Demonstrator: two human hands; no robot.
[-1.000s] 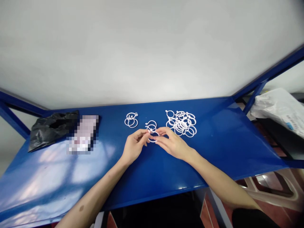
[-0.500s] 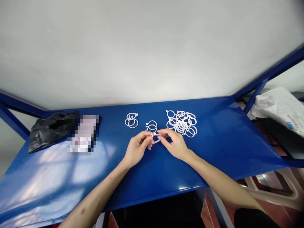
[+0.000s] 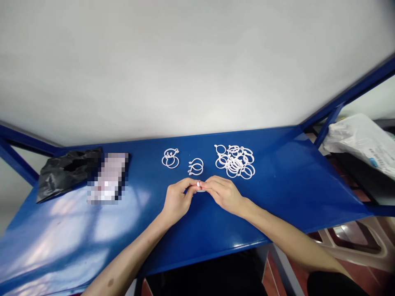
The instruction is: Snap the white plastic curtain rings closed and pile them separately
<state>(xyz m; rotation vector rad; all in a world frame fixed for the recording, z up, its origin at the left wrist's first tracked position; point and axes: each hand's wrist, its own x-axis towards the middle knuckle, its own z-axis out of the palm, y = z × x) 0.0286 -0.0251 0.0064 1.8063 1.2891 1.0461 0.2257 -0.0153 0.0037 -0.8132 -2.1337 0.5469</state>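
A white plastic curtain ring (image 3: 198, 184) is pinched between both hands, mostly hidden by the fingers; only a small white end shows. My left hand (image 3: 180, 199) closes on its left side with thumb and forefinger. From the right, my right hand (image 3: 224, 193) grips it, fingertips almost meeting the left ones. Just beyond the hands lie a couple of overlapping curtain rings (image 3: 202, 164). Farther left is another small group of curtain rings (image 3: 170, 167). A larger tangled pile of curtain rings (image 3: 235, 165) sits to the right, beyond my right hand.
The blue table (image 3: 286, 176) meets a pale wall (image 3: 197, 70) at its back. On the left lie a black plastic bag (image 3: 64, 172) and a pixelated flat item (image 3: 109, 174). A white plastic bag (image 3: 361, 137) rests off the right side. Blue frame bars (image 3: 348, 96) flank the table.
Both hands have drawn closer together around the held ring, which is now mostly covered. They sit slightly lower, showing more of the rings just beyond them.
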